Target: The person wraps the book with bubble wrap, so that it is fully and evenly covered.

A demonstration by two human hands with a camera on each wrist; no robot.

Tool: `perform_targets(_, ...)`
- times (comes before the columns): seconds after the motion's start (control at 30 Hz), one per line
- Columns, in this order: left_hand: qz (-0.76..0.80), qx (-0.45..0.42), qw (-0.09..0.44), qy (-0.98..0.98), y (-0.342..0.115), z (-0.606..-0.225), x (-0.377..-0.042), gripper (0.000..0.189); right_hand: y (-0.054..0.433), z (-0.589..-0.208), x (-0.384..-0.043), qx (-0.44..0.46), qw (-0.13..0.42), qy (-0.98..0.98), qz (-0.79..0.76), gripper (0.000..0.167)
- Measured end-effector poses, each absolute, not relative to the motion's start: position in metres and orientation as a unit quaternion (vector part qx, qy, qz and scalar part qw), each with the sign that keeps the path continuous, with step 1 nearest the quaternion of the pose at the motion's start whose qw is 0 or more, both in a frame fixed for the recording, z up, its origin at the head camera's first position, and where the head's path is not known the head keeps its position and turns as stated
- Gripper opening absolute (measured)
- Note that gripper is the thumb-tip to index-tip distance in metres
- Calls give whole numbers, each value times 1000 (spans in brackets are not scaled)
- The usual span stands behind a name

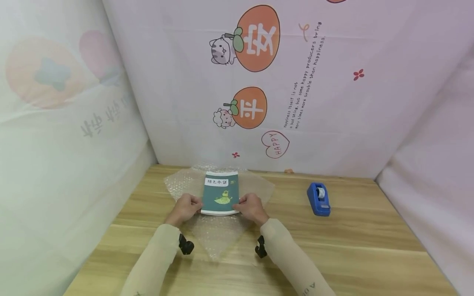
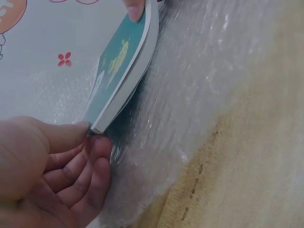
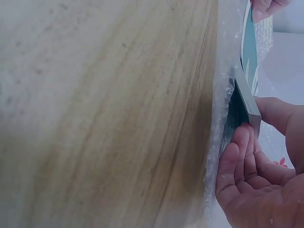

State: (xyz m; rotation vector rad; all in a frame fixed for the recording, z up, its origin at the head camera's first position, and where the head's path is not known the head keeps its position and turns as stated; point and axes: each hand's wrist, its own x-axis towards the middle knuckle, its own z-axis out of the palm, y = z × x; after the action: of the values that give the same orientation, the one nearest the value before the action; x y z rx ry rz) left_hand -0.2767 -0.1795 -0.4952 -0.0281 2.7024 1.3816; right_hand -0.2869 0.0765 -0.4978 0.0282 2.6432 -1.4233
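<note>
A thin green book with white edges and a yellow-green picture on its cover lies over a sheet of clear bubble wrap. My left hand pinches the book's near left corner, thumb on top and fingers beneath. At the near right corner, my right hand holds it the same way. In the left wrist view the book bows, its near edge curving between the hands. The right wrist view shows the book's corner raised over the bubble wrap.
A blue tape dispenser with a roll of tape stands to the right on the wooden table. White printed cloth hangs behind the table and along both sides. A black wrist camera sits at each cuff.
</note>
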Motion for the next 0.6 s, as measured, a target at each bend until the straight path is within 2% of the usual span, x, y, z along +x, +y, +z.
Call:
perform_targets(0.43,301,2,36,953,-165,-469,-276,21,74,-489,-293,9,96,901,-424,25)
perform_targets(0.6,277,6,66,959,-165,-457,-274,21,75,-483,-291,-19,109,908,-403,27)
